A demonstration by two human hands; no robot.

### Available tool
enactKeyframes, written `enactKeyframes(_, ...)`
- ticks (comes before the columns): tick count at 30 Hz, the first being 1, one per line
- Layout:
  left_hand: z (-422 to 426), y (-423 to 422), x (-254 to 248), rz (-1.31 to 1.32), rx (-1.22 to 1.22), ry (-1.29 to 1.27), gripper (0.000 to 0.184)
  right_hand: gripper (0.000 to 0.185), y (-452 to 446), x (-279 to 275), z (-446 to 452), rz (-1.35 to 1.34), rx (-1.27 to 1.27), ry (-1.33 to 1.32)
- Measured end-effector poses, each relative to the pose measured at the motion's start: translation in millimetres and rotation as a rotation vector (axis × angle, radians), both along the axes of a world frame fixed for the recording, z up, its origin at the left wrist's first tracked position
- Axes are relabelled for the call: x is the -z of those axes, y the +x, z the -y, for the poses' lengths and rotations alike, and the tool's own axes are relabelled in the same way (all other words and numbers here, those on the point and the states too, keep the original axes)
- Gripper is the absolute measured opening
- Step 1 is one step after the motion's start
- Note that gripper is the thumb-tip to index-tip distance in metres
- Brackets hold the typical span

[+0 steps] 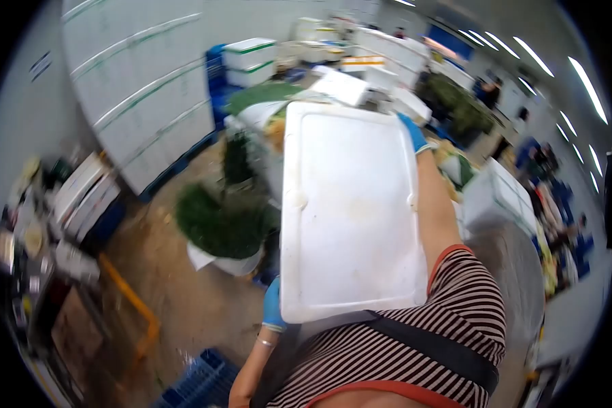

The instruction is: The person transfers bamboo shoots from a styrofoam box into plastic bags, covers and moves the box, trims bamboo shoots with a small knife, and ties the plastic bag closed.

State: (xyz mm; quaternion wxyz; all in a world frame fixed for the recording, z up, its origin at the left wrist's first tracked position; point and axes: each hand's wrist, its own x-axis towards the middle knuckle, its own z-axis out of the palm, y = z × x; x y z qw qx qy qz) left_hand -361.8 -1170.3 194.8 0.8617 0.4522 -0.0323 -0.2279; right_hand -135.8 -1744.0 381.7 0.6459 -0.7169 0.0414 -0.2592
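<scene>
Together, the gloved left hand (273, 306) and right hand (413, 132) clasp a white lid (353, 211) by lower-left corner and upper-right edge, before a striped shirt (466, 292), leafy greens (214, 224) beside, stacked white boxes (153, 102) beyond

The white panel (353, 211) hid part of the left hand (273, 306) and of the right hand (413, 133). The blue pallet (198, 382) was cut off below; distant people (542, 160) were blurred.
</scene>
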Motion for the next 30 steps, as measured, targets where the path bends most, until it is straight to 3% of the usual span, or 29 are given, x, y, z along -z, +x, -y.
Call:
enactKeyframes(1, -15, -5, 1, 0.091, -0.063, 0.084, 0.028, 0.041, 28, -1, -14, -0.011, -0.114, -0.028)
enactKeyframes(3, -45, -19, 24, 0.578, -0.199, 0.594, 0.031, 0.038, 86, 0, -52, -0.025, -0.376, -0.094)
enactKeyframes(5, -58, -25, 39, 0.332, -0.318, 0.405, 0.028, 0.039, 135, 4, -103, -0.058, -0.558, -0.040)
enactKeyframes(7, -71, -24, 33, -0.368, -0.365, -0.354, 0.033, 0.042, 159, 0, -172, -0.147, -0.688, 0.121)
enactKeyframes(9, -85, -27, 25, -0.425, -0.436, -0.467, 0.036, 0.046, 180, -3, -235, -0.214, -0.798, 0.242)
enactKeyframes(11, -105, -26, 24, -0.435, -0.495, -0.492, 0.038, 0.051, 202, -1, -291, -0.246, -0.876, 0.318)
enactKeyframes(12, -114, -23, 23, -0.429, -0.530, -0.462, 0.039, 0.052, 250, 17, -292, -0.186, -0.888, 0.173)
enactKeyframes(15, -140, -7, 31, -0.396, -0.632, -0.417, 0.040, 0.048, 298, 24, -370, -0.338, -0.912, 0.369)
enactKeyframes(19, -183, 29, 15, -0.262, -0.796, -0.055, 0.039, 0.049, 362, 55, -455, -0.331, -0.989, 0.346)
enactKeyframes(20, -192, 43, 41, -0.220, -0.795, 0.049, 0.039, 0.048, 352, 50, -484, -0.428, -1.210, 0.438)
enactKeyframes(21, -201, 57, 68, -0.181, -0.796, 0.154, 0.038, 0.048, 367, 58, -499, -0.446, -1.221, 0.464)
enactKeyframes(22, -214, 79, 136, -0.126, -0.774, 0.300, 0.038, 0.049, 389, 72, -519, -0.458, -1.232, 0.491)
enactKeyframes(24, -250, 126, 124, -0.205, -0.769, 0.170, 0.037, 0.049, 430, 90, -553, -0.499, -1.290, 0.550)
enactKeyframes(25, -258, 137, 67, -0.340, -0.777, -0.118, 0.036, 0.050, 449, 98, -565, -0.537, -1.340, 0.573)
enactKeyframes(27, -285, 177, 48, -0.291, -0.730, 0.008, 0.030, 0.052, 510, 125, -579, -0.571, -1.374, 0.614)
enactKeyframes(29, -319, 209, 43, -0.346, -0.720, 0.096, 0.025, 0.053, 540, 132, -607, -0.536, -1.367, 0.453)
enactKeyframes(30, -327, 222, 72, -0.258, -0.760, 0.090, 0.023, 0.056, 553, 139, -623, -0.573, -1.343, 0.451)
